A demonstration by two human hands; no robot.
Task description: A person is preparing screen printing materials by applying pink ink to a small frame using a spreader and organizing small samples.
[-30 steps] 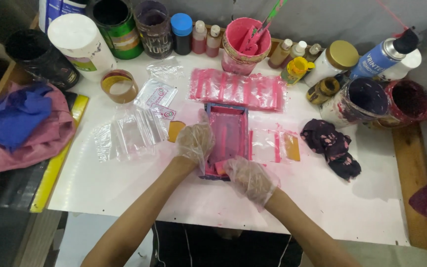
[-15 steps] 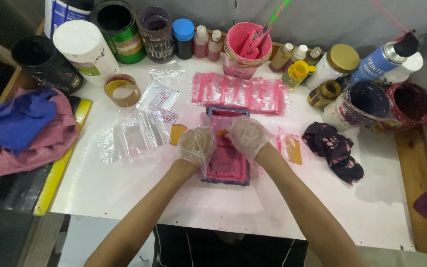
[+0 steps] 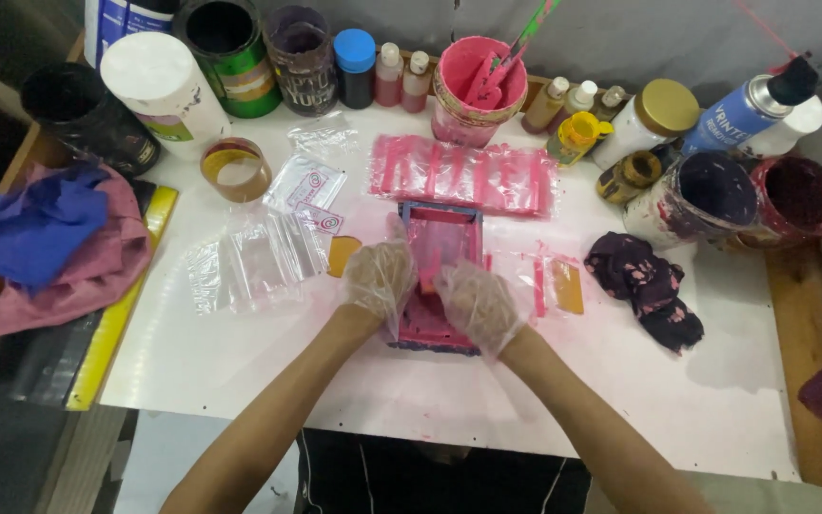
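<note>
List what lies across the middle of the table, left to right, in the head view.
Blue and pink cloths → clear plastic bags → left hand → right hand, both on the pink-stained frame → dark stained rag.

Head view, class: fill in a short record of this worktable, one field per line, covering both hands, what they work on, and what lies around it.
Left hand: left hand, clear glove, resting on the frame
Right hand: right hand, clear glove, also on the frame
Work piece: small pink-stained frame, flat on the white table
Behind frame: row of pink-smeared clear bags
Left of frame: clear bags, tape roll
Right of frame: dark stained rag
Back edge: pink tub, jars and bottles
</note>
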